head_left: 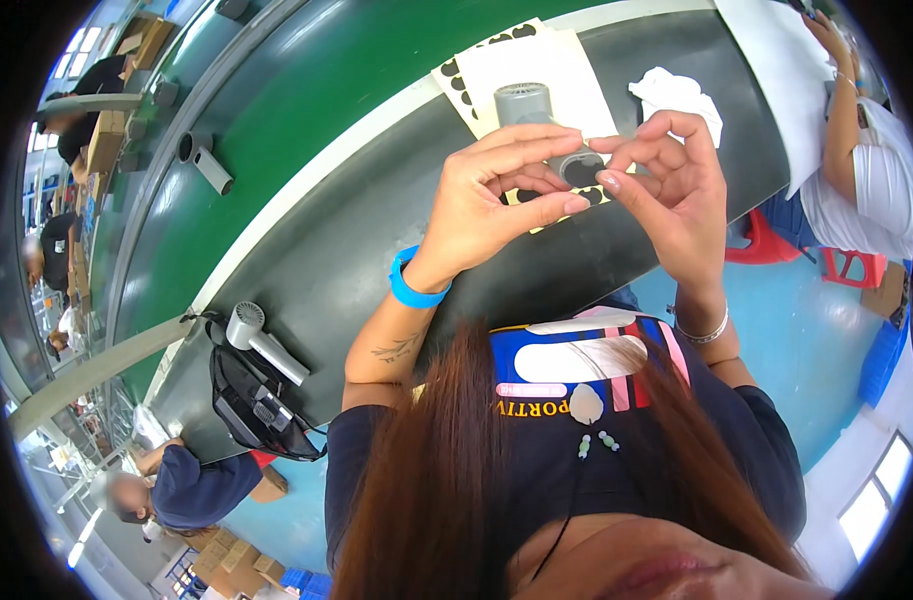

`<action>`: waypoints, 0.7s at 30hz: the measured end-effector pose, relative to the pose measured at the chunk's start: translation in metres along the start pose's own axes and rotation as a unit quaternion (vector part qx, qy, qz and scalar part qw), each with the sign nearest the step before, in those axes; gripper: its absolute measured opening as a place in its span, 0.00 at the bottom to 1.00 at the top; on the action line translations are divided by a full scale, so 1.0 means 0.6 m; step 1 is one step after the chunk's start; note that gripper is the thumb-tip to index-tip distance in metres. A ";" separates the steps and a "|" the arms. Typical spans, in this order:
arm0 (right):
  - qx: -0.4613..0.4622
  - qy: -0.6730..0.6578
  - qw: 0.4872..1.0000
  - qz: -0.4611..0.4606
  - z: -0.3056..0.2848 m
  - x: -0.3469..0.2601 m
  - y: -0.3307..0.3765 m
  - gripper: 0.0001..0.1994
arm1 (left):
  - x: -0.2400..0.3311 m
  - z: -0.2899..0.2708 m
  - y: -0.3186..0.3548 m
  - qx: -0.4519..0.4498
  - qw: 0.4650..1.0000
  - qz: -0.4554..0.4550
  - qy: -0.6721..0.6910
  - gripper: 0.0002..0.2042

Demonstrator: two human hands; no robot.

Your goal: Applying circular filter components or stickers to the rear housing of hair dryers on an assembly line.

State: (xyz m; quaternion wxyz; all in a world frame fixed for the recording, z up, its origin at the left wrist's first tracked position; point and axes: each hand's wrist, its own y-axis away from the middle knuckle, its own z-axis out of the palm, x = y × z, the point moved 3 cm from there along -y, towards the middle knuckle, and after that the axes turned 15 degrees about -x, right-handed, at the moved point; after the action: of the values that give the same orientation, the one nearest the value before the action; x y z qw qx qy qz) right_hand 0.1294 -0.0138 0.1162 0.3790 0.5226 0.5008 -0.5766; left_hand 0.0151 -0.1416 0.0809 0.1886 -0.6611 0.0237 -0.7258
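Observation:
My left hand (pixel 501 195) and my right hand (pixel 671 190) are raised together over the dark worktop (pixel 346 270). Between them they hold a grey hair dryer (pixel 536 115); its barrel sticks up above my fingers. My fingertips meet at a black round end (pixel 581 170) of the dryer. Behind the dryer lies a pale sheet with black oval stickers (pixel 536 60). A blue band (pixel 411 290) circles my left wrist, and a thin bracelet (pixel 706 332) my right one.
A green conveyor belt (pixel 276 110) runs beyond the worktop, carrying a grey dryer (pixel 206 160). Another dryer (pixel 261 340) lies by a black bag (pixel 251 400) at the left. A crumpled white cloth (pixel 676 95) lies at the right. Other workers sit left and right; red stools (pixel 806 255) stand on the blue floor.

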 end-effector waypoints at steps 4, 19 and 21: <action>0.003 0.007 1.000 -0.005 -0.004 0.001 -0.002 0.18 | -0.003 -0.001 -0.005 0.001 1.000 -0.001 -0.005 0.21; -0.002 0.013 1.000 0.012 -0.014 0.005 -0.009 0.17 | -0.011 -0.005 -0.013 0.001 1.000 -0.019 0.016 0.18; -0.005 0.018 1.000 0.016 -0.015 0.005 -0.009 0.18 | -0.012 -0.006 -0.013 0.006 1.000 -0.025 0.014 0.18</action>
State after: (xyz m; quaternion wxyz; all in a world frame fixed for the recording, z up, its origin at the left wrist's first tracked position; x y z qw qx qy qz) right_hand 0.1254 -0.0037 0.1149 0.3816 0.5394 0.5018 -0.5582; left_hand 0.0100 -0.1329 0.0761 0.1739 -0.6500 0.0051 -0.7398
